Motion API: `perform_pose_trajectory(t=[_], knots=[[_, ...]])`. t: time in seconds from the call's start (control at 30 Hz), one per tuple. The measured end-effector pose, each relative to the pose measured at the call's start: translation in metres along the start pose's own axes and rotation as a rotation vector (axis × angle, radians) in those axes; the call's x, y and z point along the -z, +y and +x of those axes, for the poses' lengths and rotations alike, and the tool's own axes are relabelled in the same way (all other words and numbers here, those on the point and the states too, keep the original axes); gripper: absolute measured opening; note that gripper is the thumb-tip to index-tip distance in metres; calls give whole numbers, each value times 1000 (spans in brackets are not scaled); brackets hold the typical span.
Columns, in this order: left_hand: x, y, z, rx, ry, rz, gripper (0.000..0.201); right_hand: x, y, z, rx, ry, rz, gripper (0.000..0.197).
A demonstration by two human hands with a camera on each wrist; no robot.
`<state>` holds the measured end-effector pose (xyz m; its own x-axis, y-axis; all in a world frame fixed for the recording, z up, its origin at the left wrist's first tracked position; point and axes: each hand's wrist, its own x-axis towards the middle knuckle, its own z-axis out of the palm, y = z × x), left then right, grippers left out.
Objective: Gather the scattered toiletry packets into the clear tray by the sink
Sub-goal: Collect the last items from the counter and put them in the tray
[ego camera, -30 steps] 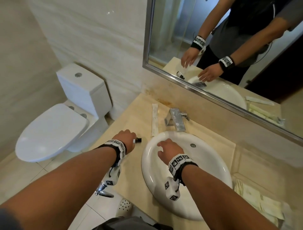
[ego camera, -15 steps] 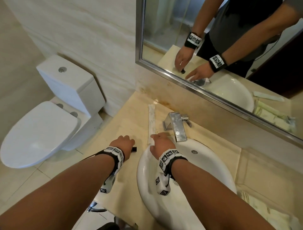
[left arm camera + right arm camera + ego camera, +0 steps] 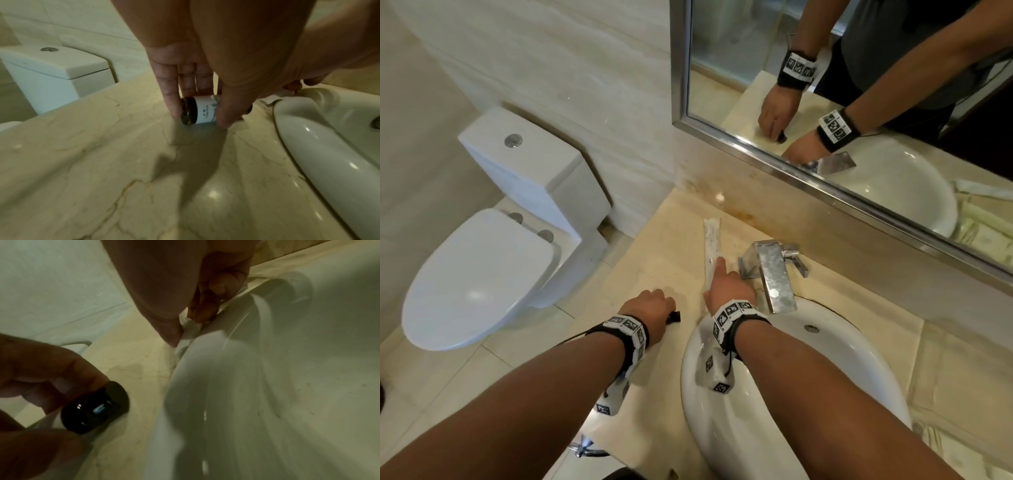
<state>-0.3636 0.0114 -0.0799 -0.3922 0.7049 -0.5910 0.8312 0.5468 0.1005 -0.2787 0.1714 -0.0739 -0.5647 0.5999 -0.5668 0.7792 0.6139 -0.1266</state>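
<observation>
Marble worktop (image 3: 654, 274) carries the scattered items. Left hand (image 3: 652, 310) pinches a small white bottle with black cap (image 3: 197, 112), lying on its side on the worktop, just left of the sink (image 3: 859, 377). Right hand (image 3: 727, 291) pinches the near end of a long white packet (image 3: 712, 240), index finger stretched along it; packet lies flat left of the faucet (image 3: 774, 274), running toward the far wall. Hands near each other, not touching. More packets at far right edge (image 3: 962, 455); tray not discernible.
</observation>
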Motion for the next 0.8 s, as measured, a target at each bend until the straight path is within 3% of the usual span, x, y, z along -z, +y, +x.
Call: perform_pose_trajectory(t=[0.2, 0.37, 0.6, 0.8], knots=[[2, 0, -4, 23, 18, -101, 39, 3, -4, -14, -1, 19, 143, 25], [12, 7, -18, -4, 61, -131, 41, 1, -4, -50, 125, 130, 250, 12], [33, 50, -40, -96, 101, -70, 30, -7, 31, -120, 210, 259, 476, 14], [36, 121, -51, -254, 111, -24, 22, -20, 110, -181, 79, 409, 629, 38]])
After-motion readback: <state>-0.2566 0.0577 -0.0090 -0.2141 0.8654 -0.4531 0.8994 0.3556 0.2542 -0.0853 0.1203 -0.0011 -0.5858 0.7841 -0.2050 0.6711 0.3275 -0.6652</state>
